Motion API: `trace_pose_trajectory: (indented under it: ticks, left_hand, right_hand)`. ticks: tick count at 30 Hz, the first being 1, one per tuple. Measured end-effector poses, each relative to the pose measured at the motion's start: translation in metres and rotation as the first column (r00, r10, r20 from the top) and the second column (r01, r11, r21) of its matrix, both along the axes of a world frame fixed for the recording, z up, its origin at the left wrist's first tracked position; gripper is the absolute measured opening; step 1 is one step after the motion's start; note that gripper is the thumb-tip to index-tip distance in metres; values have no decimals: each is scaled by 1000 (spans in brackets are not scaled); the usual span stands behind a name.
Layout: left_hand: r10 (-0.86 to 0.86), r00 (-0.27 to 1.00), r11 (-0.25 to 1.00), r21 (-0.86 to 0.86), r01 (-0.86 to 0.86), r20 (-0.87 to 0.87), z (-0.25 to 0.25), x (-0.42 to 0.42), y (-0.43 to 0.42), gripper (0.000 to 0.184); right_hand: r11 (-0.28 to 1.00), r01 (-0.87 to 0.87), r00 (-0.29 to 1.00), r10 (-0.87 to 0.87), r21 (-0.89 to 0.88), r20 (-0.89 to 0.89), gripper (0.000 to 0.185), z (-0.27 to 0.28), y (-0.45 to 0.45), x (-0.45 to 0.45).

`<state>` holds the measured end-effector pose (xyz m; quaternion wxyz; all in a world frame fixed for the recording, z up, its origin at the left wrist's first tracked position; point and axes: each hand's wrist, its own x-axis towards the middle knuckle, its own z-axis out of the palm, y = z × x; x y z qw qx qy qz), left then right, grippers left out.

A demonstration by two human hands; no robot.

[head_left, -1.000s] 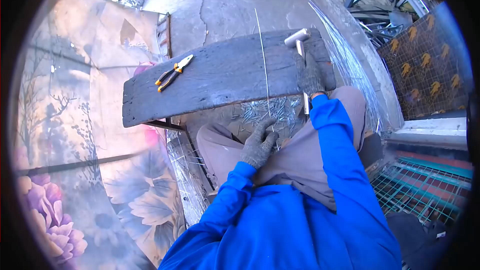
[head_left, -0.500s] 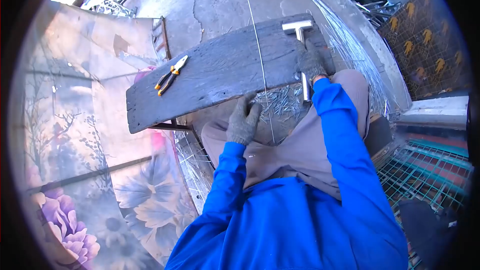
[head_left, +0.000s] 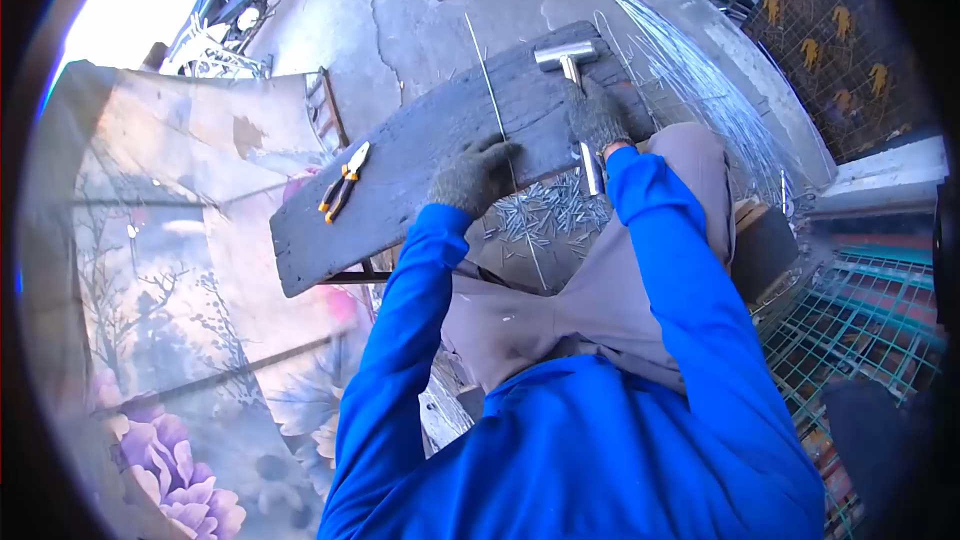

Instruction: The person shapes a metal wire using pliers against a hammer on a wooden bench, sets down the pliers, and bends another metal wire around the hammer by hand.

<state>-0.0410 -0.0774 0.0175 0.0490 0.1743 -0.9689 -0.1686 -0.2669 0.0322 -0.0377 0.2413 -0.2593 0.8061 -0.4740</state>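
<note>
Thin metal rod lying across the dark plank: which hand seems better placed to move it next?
Probably the left hand: it is right at the thin metal rod, though whether it grips it is unclear. The right hand is farther away and holds the hammer.

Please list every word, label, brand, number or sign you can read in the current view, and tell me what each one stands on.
No readable text anywhere in the view.
Hammer: no lettering can be made out.
Pliers: any marking is too small to read.
Flower-patterned sheet: pictures only, no words visible.
Dark panel: yellowish motifs, no legible letters.
</note>
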Motion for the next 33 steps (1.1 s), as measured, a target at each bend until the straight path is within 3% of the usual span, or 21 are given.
trace_pose_trajectory:
  ticks: [4, 7, 9, 11, 13, 18, 20, 21, 23, 25, 27, 29, 31, 33]
  left_hand:
    - [-86, 996, 996, -38, 86, -9, -6, 19, 4, 34]
    - [-78, 997, 992, -100, 77, -6, -3, 27, 19, 30]
    - [-73, 997, 988, -134, 77, 36, 2, 31, 24, 27]
    - [-78, 997, 984, -161, 78, 8, -7, 39, 25, 27]
    - [-126, 991, 968, -225, 115, -35, -4, 41, 29, 30]
    - [-17, 1000, 973, -229, 14, -9, -1, 44, 37, 27]
    - [-80, 962, 972, -233, 18, -261, 1, 46, 27, 29]
    - [-78, 962, 973, -229, 17, -260, 7, 47, 25, 29]
    - [40, 864, 998, -30, -63, -502, 23, 47, 19, 25]
    - [290, 707, 957, 215, -196, -645, 33, 48, 4, 16]
    - [325, 497, 936, 199, -291, -805, 54, 57, -23, 18]
    - [542, 267, 818, 427, -386, -797, 105, 66, -34, 23]
    - [543, -79, 774, 534, -340, -836, 146, 69, -35, 26]
    - [476, -212, 789, 521, -326, -853, 186, 86, -39, 28]
  right_hand:
    - [999, 31, 998, -31, 16, 48, 51, -1, -1, 3]
    - [1000, 23, 1000, -23, 4, -13, 52, -3, -1, 1]
    - [999, 2, 996, -7, 53, 87, 54, -2, -1, -1]
    - [999, 30, 991, -26, -30, 134, 55, -16, -7, -2]
    - [1000, -4, 1000, 5, 17, -10, 54, -11, -3, -1]
    - [993, 25, 1000, -24, 115, -10, 52, 1, -1, 3]
    - [990, 33, 999, -37, 136, 26, 51, 8, 2, 4]
    - [995, 21, 1000, -20, 101, -6, 52, 5, 2, 3]
    - [998, -2, 999, 5, 66, -40, 53, -2, 1, 3]
    - [999, 35, 999, -34, 35, -8, 53, -7, -2, 3]
    - [999, 29, 999, -30, 38, 29, 53, -5, -1, 3]
    - [999, 17, 998, -20, 46, 67, 53, -9, 1, 4]
    - [999, 24, 997, -26, 28, 76, 54, -19, -3, 1]
    - [999, 20, 998, -21, 31, 54, 55, -13, -2, 1]
